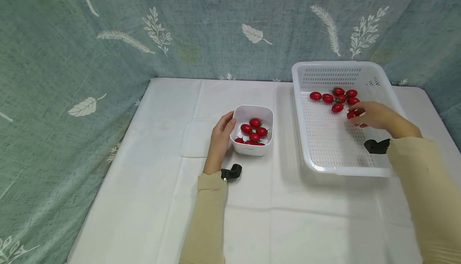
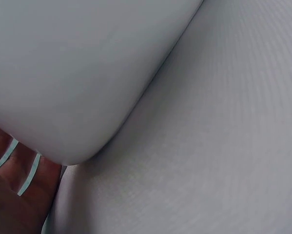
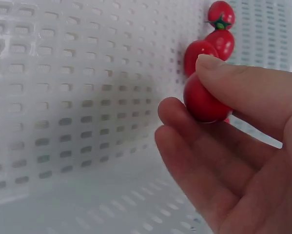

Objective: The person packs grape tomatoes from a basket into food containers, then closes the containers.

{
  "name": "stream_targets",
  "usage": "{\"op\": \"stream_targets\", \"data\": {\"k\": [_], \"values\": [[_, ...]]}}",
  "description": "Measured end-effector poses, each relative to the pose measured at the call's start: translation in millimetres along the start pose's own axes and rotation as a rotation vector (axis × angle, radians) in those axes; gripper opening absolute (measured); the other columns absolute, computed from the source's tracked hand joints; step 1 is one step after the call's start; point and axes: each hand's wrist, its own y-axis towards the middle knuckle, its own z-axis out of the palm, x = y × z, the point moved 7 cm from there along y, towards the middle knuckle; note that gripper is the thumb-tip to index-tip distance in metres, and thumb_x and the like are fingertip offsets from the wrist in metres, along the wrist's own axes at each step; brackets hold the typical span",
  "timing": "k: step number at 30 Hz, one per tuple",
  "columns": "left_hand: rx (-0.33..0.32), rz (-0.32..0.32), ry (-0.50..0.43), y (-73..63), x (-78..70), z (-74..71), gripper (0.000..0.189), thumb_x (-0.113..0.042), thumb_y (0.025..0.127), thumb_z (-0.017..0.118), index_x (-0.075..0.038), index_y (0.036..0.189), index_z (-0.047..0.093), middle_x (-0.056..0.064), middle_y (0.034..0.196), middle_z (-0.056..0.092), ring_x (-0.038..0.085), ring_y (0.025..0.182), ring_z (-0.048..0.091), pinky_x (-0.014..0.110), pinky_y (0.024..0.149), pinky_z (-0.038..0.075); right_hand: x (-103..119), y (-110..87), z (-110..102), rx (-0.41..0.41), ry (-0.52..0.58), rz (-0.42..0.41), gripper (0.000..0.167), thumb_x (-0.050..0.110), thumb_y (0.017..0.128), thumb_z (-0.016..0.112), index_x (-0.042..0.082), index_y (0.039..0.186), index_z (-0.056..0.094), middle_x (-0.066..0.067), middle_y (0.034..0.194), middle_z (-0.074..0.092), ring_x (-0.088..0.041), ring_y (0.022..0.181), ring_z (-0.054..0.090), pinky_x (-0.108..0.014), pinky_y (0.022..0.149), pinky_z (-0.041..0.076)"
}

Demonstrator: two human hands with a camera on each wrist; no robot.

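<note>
In the head view, my left hand point(image 1: 218, 139) rests against the left side of a small white square container point(image 1: 251, 149). Its fingers point(image 2: 31, 183) lie along the container's outer wall in the left wrist view. Several red cherry tomatoes point(image 1: 254, 137) with green stems sit inside. My right hand point(image 1: 378, 117) is inside a large white plastic basket point(image 1: 320, 144), pinching one cherry tomato point(image 3: 204, 100) between thumb and fingers. More cherry tomatoes point(image 1: 327, 98) lie grouped toward the basket's far side, just beyond that hand.
A white cloth covers the table point(image 1: 144, 200). The basket has slotted walls and a raised rim, and stands to the right of the container. A green leaf-patterned curtain point(image 1: 216, 32) hangs behind and to the left. Each wrist carries a black band.
</note>
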Motion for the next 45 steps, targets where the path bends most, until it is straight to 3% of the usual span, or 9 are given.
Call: {"op": "stream_targets", "data": {"k": [6, 11, 22, 26, 30, 38, 45], "values": [[-0.009, -0.006, 0.000, 0.4, -1.0, -3.5, 0.046, -0.051, 0.084, 0.052, -0.028, 0.124, 0.052, -0.011, 0.124, 0.050, 0.002, 0.114, 0.043, 0.026, 0.097, 0.033, 13, -2.2, -10, -0.045, -0.088, -0.018, 0.058, 0.027, 0.082, 0.064, -0.004, 0.126, 0.041, -0.025, 0.108, 0.050, -0.028, 0.081, 0.056, -0.052, 0.074, 0.044], [-0.015, 0.001, 0.004, -0.1, -2.9, -6.7, 0.046, -0.051, 0.084, 0.051, -0.027, 0.124, 0.051, -0.011, 0.124, 0.050, 0.003, 0.115, 0.043, 0.026, 0.097, 0.034, 28, -1.9, -16, -0.081, -0.101, -0.058, 0.056, 0.026, 0.081, 0.065, -0.002, 0.124, 0.043, -0.024, 0.110, 0.049, -0.030, 0.085, 0.054, -0.053, 0.076, 0.043], [-0.014, 0.000, 0.023, 1.4, -3.6, -5.8, 0.045, -0.052, 0.084, 0.051, -0.030, 0.123, 0.051, -0.011, 0.124, 0.050, 0.004, 0.116, 0.043, 0.028, 0.098, 0.033, 46, -27.6, -35, -0.176, 0.014, -0.071, 0.078, 0.053, 0.079, 0.057, -0.002, 0.130, 0.034, -0.028, 0.121, 0.040, -0.043, 0.108, 0.040, -0.059, 0.082, 0.037], [-0.004, -0.020, 0.033, -0.5, 1.4, -3.2, 0.045, -0.052, 0.084, 0.051, -0.029, 0.123, 0.051, -0.010, 0.124, 0.051, 0.005, 0.115, 0.043, 0.030, 0.098, 0.033, 46, -39.1, -32, -0.182, 0.065, -0.068, 0.083, 0.060, 0.078, 0.053, -0.001, 0.131, 0.031, -0.027, 0.121, 0.041, -0.041, 0.105, 0.044, -0.060, 0.082, 0.037], [-0.013, -0.010, 0.028, -2.0, 1.3, -4.3, 0.045, -0.052, 0.084, 0.051, -0.028, 0.123, 0.052, -0.009, 0.123, 0.051, 0.006, 0.115, 0.044, 0.030, 0.098, 0.033, 50, -48.4, -36, -0.249, 0.091, -0.065, 0.088, 0.064, 0.077, 0.049, 0.001, 0.134, 0.029, -0.027, 0.119, 0.043, -0.040, 0.100, 0.049, -0.060, 0.079, 0.038], [-0.016, -0.011, 0.031, -2.6, 2.6, -4.9, 0.044, -0.054, 0.083, 0.051, -0.033, 0.122, 0.052, -0.014, 0.122, 0.051, 0.001, 0.113, 0.044, 0.026, 0.097, 0.033, 62, -70.2, -38, -0.382, 0.194, -0.064, 0.077, 0.059, 0.081, 0.047, 0.008, 0.135, 0.031, -0.022, 0.112, 0.052, -0.034, 0.097, 0.050, -0.056, 0.074, 0.038], [-0.014, -0.013, 0.031, -1.3, 2.4, -2.6, 0.045, -0.054, 0.083, 0.051, -0.032, 0.122, 0.052, -0.013, 0.122, 0.051, 0.002, 0.113, 0.044, 0.026, 0.097, 0.033, 75, -87.1, -31, -0.460, 0.211, -0.127, 0.066, 0.051, 0.084, 0.051, 0.011, 0.134, 0.035, -0.015, 0.107, 0.056, -0.026, 0.090, 0.053, -0.049, 0.072, 0.040]]}}
